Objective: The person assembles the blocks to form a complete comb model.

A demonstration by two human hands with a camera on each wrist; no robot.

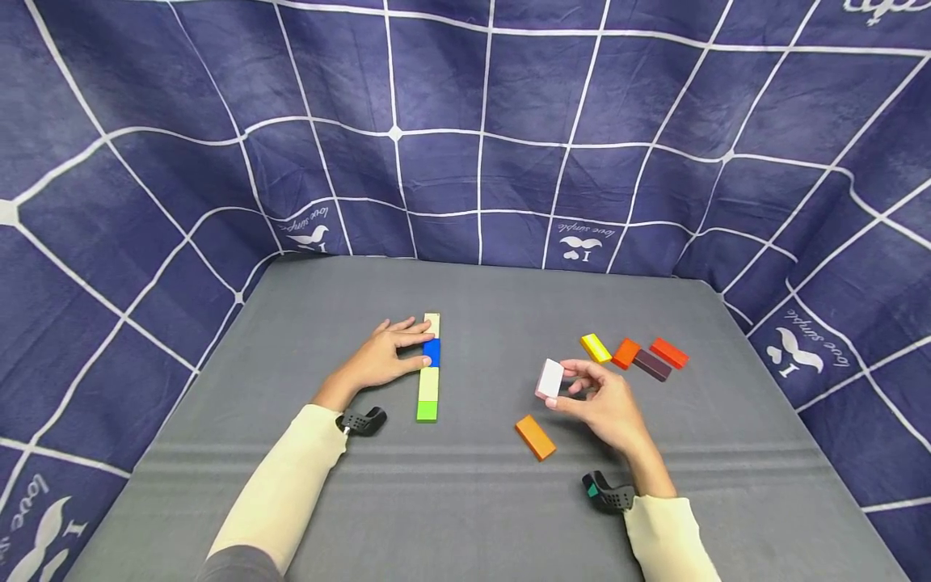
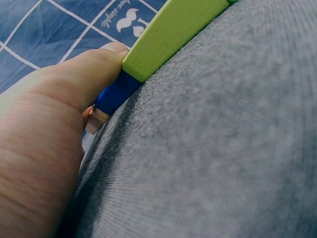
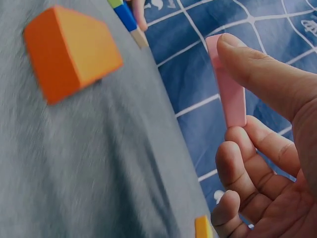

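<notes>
In the head view a straight row of flat blocks lies left of centre: a cream block (image 1: 432, 323), a blue block (image 1: 432, 353), a pale yellow-green block (image 1: 429, 385) and a bright green block (image 1: 427, 412). My left hand (image 1: 385, 354) rests against the row's left side, its fingers extended at the far end and the thumb near the blue block. Between thumb and fingertips, my right hand (image 1: 607, 402) pinches a pink block (image 3: 232, 94) with a whitish face, held up off the table. An orange block (image 1: 535, 438) lies just nearer and left of that hand.
Beyond the right hand lie a yellow block (image 1: 596, 348), an orange-red block (image 1: 625, 353), a dark brown block (image 1: 651, 365) and a red block (image 1: 669, 352). A grey cloth (image 1: 480, 501) covers the table. Blue checked curtains (image 1: 444, 170) hang behind and at both sides.
</notes>
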